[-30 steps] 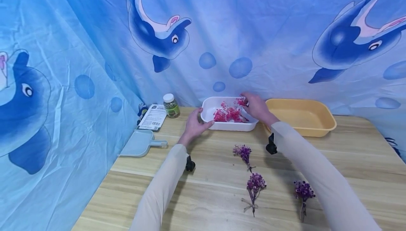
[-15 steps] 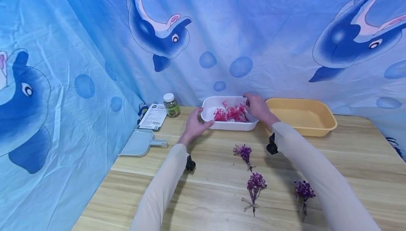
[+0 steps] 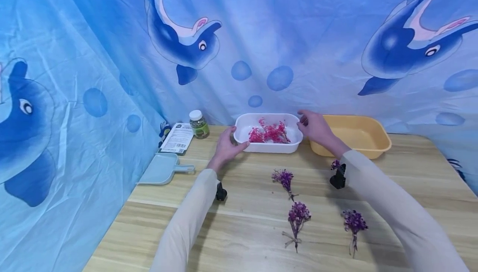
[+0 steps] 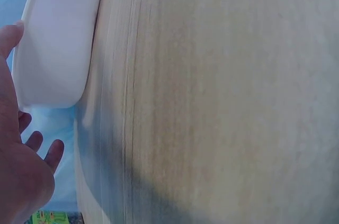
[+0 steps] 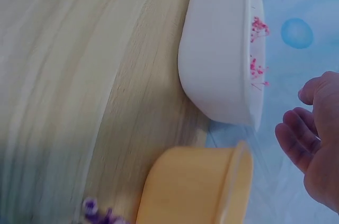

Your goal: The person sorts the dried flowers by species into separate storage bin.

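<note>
A white plastic tray (image 3: pixel 274 147) stands near the curtain with pink dried flowers (image 3: pixel 269 132) lying inside. At its left end my left hand (image 3: pixel 225 147) holds the corner, thumb at the front rim and fingers round the end; the left wrist view shows the thumb on the tray's edge (image 4: pixel 61 38). My right hand (image 3: pixel 317 129) is just off the tray's right end, fingers loosely bent with nothing between them, as the right wrist view also shows. Purple dried flower bunches (image 3: pixel 298 214), some tied with twine, lie on the wooden table in front.
Right of the white tray stands a yellow tray (image 3: pixel 356 135), partly under my right forearm. On the left are a white-capped jar (image 3: pixel 199 125), a printed packet (image 3: pixel 179 138) and a light blue dustpan (image 3: pixel 160 169). A dolphin-patterned curtain (image 3: pixel 239 35) hangs behind the table.
My right hand has let go of pink flowers in the white tray and moved right, off its edge. My left hand stays at the tray's left end. The view has shifted slightly.
</note>
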Action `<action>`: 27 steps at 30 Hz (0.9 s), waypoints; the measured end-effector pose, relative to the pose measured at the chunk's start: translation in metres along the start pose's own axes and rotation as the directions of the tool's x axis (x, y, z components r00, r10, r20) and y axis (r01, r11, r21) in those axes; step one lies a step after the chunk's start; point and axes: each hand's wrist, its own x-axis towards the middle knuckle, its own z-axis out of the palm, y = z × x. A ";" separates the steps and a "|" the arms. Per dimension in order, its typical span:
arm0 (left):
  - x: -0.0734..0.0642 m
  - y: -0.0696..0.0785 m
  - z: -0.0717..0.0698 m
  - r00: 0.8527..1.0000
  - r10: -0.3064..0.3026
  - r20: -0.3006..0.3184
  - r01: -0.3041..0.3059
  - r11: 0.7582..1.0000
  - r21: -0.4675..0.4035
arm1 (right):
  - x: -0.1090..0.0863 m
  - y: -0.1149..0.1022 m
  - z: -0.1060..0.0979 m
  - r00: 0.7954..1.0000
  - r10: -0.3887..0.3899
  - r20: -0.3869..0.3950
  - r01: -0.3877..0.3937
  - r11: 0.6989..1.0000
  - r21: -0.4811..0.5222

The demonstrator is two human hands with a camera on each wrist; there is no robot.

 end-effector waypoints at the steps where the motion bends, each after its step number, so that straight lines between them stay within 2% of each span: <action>1: 0.000 0.000 0.000 1.000 -0.004 0.003 0.004 1.000 0.006 | -0.004 0.001 -0.003 1.000 -0.008 -0.008 0.008 1.000 0.010; 9: 0.003 0.000 -0.004 1.000 -0.004 0.021 0.003 0.999 0.041 | -0.040 0.022 -0.028 0.990 -0.091 -0.109 0.095 0.995 0.030; 20: 0.006 0.002 -0.007 0.999 0.000 0.045 -0.005 0.995 0.098 | -0.090 0.053 -0.051 0.981 -0.058 -0.187 0.062 0.998 0.012; 27: 0.007 0.005 -0.007 0.998 -0.005 0.064 -0.003 0.994 0.113 | -0.109 0.065 -0.065 0.984 -0.025 -0.174 0.029 0.999 0.023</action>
